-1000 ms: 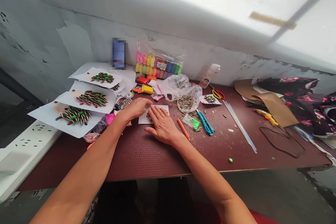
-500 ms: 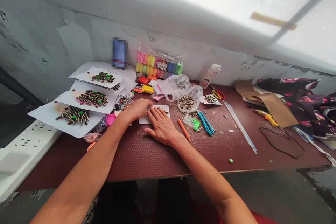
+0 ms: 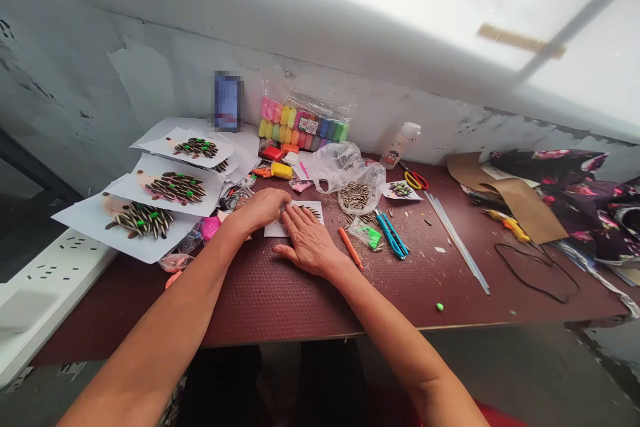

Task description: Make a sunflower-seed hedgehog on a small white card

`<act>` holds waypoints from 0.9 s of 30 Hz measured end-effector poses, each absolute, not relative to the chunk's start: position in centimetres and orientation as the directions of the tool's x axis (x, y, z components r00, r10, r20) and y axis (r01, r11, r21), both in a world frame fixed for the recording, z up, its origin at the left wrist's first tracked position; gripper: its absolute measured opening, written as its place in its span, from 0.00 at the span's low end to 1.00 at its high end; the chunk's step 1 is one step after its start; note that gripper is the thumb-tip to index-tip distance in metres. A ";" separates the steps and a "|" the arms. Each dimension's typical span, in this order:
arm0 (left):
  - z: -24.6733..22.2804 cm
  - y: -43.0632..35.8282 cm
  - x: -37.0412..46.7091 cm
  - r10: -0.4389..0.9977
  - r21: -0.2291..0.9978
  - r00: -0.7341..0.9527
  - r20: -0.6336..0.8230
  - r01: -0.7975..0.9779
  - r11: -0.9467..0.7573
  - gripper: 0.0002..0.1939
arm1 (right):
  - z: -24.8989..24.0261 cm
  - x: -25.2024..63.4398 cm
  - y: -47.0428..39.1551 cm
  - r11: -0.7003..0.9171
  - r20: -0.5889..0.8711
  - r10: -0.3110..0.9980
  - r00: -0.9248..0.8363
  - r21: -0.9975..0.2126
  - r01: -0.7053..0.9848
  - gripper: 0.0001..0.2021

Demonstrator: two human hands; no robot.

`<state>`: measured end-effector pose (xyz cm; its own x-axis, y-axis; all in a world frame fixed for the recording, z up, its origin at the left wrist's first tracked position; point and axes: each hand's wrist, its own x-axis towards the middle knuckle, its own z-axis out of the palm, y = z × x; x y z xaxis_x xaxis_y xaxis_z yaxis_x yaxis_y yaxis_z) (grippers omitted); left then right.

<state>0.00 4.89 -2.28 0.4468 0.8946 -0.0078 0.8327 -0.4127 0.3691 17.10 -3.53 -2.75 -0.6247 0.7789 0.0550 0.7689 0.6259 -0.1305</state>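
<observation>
A small white card (image 3: 277, 229) bearing dark striped sunflower seeds (image 3: 313, 211) lies on the table, mostly covered by my hands. My right hand (image 3: 311, 240) rests flat over the card, its fingers stretched forward and its thumb out to the left. Over the card's upper left part, my left hand (image 3: 265, 205) bends down, touching or almost touching the right fingertips. Its own fingertips are hidden. To the right are a bowl of sunflower seeds (image 3: 355, 197), an orange crayon-like stick (image 3: 351, 248), a bag with green clay (image 3: 371, 236) and a blue utility knife (image 3: 392, 233).
Papers with seed hedgehogs (image 3: 173, 187) are stacked at left, beside a white power strip (image 3: 65, 267). Behind stand a pack of coloured clay (image 3: 303, 123) and a white bottle (image 3: 401, 145). Scissors (image 3: 415, 179), clear glue sticks (image 3: 459, 243) and a yellow glue gun (image 3: 509, 225) lie right.
</observation>
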 end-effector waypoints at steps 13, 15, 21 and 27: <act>-2.1 4.7 0.1 0.898 0.357 0.440 -0.014 0.841 -0.406 0.21 | -2.7 16.9 -3.5 0.625 0.056 0.780 -0.624 -0.144 0.768 0.43; -2.2 4.7 0.1 0.898 0.358 0.441 -0.011 0.840 -0.408 0.21 | -2.6 16.9 -3.5 0.623 0.051 0.781 -0.623 -0.143 0.769 0.43; -2.4 4.8 0.0 0.891 0.369 0.455 0.006 0.827 -0.425 0.18 | -2.6 17.2 -3.7 0.651 0.081 0.759 -0.646 -0.132 0.747 0.43; -2.5 5.0 -0.1 0.897 0.395 0.443 -0.010 0.825 -0.403 0.17 | -2.7 17.0 -4.0 0.665 0.074 0.746 -0.661 -0.125 0.736 0.42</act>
<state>-0.15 5.00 -2.46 0.4428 0.8966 -0.0098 0.8253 -0.4033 0.3953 16.99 -4.05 -2.74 -0.6615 0.7463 0.0744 0.7362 0.6651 -0.1253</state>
